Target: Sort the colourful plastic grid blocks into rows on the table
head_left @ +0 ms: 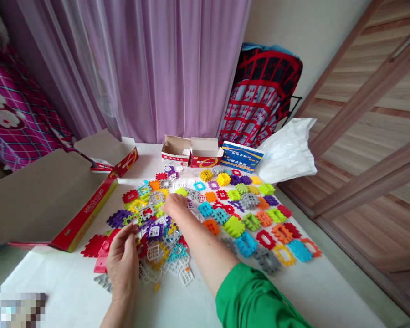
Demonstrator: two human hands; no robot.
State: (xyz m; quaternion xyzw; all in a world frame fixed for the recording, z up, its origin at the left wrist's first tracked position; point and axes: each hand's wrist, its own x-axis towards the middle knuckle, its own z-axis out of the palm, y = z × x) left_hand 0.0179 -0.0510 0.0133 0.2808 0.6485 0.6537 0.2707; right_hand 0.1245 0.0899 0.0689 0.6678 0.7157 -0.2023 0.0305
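Right hand (175, 206) is resting over a mixed pile of plastic pieces (154, 231); its fingertips are facing away, so whether they are clamping a piece cannot be told. Left hand (123, 257) is holding its fingers bent at the pile's left side, beside a red block (103, 249); whether its fingertips are gripping anything cannot be told either. The pile is lying near the middle of a white table (64, 278). To its right, colour-matched stacks (234, 226) are standing in loose rows. At left, a large open box (85, 215) is sitting near a smaller open box (127, 157). On the far side, two small boxes (206, 160) are standing left of a blue printed panel (242, 156), and a white bag (283, 150) is lying at right. Beyond, a purple curtain (177, 68) is hanging.
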